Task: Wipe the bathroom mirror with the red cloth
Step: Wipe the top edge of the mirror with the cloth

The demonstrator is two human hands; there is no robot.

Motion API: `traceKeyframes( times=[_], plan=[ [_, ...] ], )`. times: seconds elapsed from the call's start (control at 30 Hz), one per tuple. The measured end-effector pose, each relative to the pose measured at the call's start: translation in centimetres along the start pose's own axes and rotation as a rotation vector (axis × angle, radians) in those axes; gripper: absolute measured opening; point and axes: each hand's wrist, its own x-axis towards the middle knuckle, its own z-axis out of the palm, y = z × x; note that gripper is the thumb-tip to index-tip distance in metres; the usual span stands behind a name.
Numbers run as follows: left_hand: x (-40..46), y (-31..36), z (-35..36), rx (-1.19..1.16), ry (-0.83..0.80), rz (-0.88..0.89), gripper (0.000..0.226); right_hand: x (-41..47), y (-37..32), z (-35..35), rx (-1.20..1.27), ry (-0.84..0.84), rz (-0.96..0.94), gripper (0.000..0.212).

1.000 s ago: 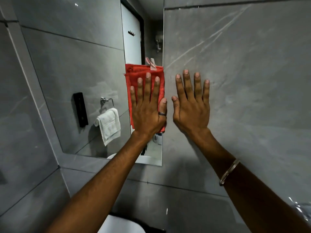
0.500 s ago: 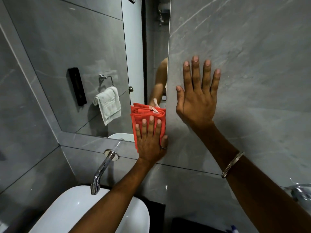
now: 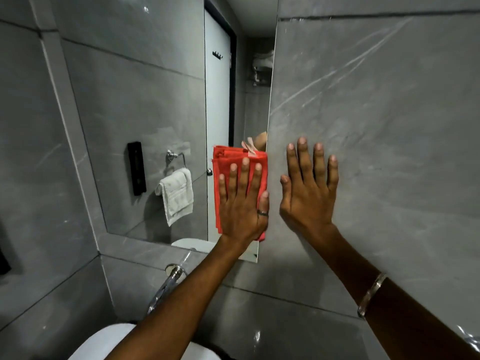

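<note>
The mirror [image 3: 155, 100] fills the left and middle of the wall and reflects grey tiles, a door and a towel. A folded red cloth [image 3: 233, 158] lies flat against the mirror's lower right part, near its right edge. My left hand [image 3: 242, 203] presses the cloth to the glass, palm flat and fingers spread, a ring on the thumb. My right hand [image 3: 309, 193] rests flat and empty on the grey tile wall [image 3: 376, 126], just right of the mirror's edge, with a bangle on the wrist.
A chrome tap [image 3: 166, 287] comes out of the wall below the mirror, over a white basin [image 3: 109, 341]. The mirror reflects a white hand towel [image 3: 178, 194] on a ring and a black wall fitting [image 3: 136, 168].
My left hand has slid the red cloth up the mirror from its bottom edge. The view has tilted upward, so less of the basin shows. My right hand stays flat on the tile.
</note>
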Motion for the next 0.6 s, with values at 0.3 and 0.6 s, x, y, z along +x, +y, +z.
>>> traceKeyframes(
  times=[0.3,0.6],
  plan=[
    [18.3,2.5,-5.9,-0.02,0.063,0.005,0.063,13.7,2.2,-4.5,0.079,0.032,0.0,0.064],
    [30.5,1.5,-9.2,0.02,0.111,0.064,0.067,25.0,1.0,-6.1,0.045,0.07,-0.078,0.066]
  ],
)
